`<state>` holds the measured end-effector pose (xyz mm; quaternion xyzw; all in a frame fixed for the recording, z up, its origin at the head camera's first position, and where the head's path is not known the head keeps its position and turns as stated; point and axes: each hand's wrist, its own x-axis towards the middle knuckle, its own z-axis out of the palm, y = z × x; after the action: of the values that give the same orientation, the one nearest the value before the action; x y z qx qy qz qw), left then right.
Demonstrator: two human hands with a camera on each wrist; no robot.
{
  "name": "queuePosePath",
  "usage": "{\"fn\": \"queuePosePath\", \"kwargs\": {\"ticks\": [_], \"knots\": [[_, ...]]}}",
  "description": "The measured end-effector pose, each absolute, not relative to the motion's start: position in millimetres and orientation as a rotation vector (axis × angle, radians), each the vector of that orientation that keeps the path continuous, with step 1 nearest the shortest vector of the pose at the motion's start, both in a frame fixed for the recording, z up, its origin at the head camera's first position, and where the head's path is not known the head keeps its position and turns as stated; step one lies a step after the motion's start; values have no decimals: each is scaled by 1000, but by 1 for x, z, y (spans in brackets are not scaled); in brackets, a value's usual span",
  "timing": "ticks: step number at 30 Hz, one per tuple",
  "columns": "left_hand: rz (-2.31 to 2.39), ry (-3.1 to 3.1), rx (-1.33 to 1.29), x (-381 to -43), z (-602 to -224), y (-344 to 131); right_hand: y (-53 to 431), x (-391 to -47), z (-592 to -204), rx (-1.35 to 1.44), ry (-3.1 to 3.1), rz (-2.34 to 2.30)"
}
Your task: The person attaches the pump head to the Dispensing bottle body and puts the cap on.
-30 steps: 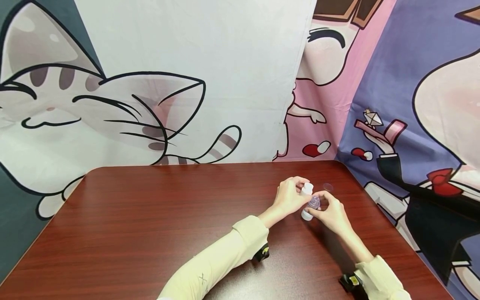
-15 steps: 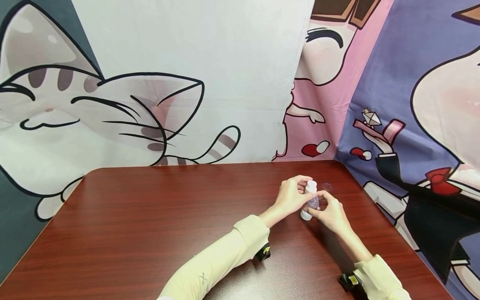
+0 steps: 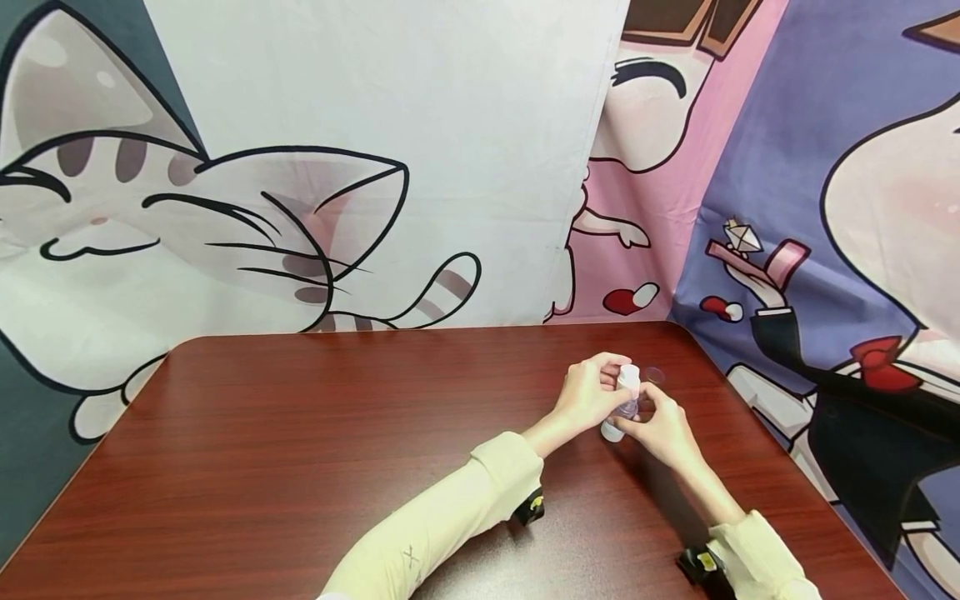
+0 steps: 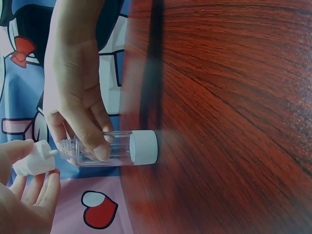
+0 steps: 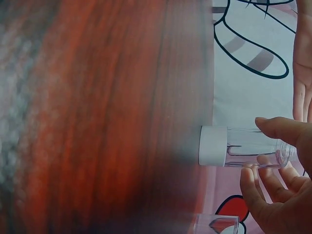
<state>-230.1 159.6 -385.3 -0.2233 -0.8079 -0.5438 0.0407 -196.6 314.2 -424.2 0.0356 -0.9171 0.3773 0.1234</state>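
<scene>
My left hand (image 3: 591,397) pinches a white bottle top (image 4: 34,159) between thumb and fingers. A short stem on the top points at the threaded neck of a small clear bottle (image 4: 117,148) with a white base. Whether stem and neck touch I cannot tell. My right hand (image 3: 666,427) grips the bottle near its neck, thumb on one side and fingers on the other. The bottle stands upright with its white base (image 5: 213,146) down at the table. In the head view, the hands partly cover its clear body.
Behind the right hand a clear cap (image 3: 654,376) stands on the dark red wooden table (image 3: 337,433); it also shows at the bottom of the right wrist view. Cartoon-printed cloths (image 3: 450,192) hang along the table's back and right edges.
The left hand has shifted slightly right, carrying the white top from left of the bottle to over its neck. The right hand and bottle have stayed almost in place.
</scene>
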Motion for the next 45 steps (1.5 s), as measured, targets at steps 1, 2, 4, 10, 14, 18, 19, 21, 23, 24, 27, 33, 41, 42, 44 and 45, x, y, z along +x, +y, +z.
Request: {"fn": "queuePosePath", "kwargs": {"ticks": [1, 2, 4, 10, 14, 18, 19, 21, 23, 24, 27, 33, 41, 42, 44, 45], "knots": [[-1663, -2477, -685, -230, -385, 160, 314, -197, -424, 105, -2674, 1100], [-1666, -2476, -684, -230, -385, 160, 314, -196, -424, 105, -2674, 1098], [-1672, -2472, -686, -231, -386, 161, 314, -197, -424, 107, -2674, 1098], [-1678, -2452, -719, -232, -388, 163, 315, -196, -424, 106, -2677, 1086], [-1686, -2440, -751, -232, -388, 163, 315, -197, -425, 111, -2679, 1083], [-1661, -2454, -764, -231, -389, 163, 315, -197, -425, 116, -2675, 1097], [-1653, -2462, -766, -231, -390, 163, 315, -197, -426, 115, -2674, 1100], [-1642, -2475, -773, -231, -391, 163, 315, -198, -426, 113, -2674, 1102], [-1638, -2483, -782, -231, -392, 163, 315, -198, -426, 114, -2674, 1104], [-1639, -2482, -787, -231, -393, 163, 315, -198, -426, 113, -2674, 1105], [-1639, -2478, -801, -231, -394, 164, 316, -197, -426, 118, -2673, 1111], [-1622, -2494, -810, -232, -396, 166, 317, -198, -426, 120, -2673, 1100], [-1565, -2509, -839, -232, -399, 167, 318, -198, -426, 130, -2679, 1059], [-1556, -2510, -845, -232, -400, 167, 318, -198, -426, 130, -2681, 1050], [-1539, -2513, -858, -232, -400, 167, 318, -198, -426, 127, -2684, 1035], [-1535, -2514, -863, -232, -400, 166, 318, -198, -426, 128, -2685, 1031]]}}
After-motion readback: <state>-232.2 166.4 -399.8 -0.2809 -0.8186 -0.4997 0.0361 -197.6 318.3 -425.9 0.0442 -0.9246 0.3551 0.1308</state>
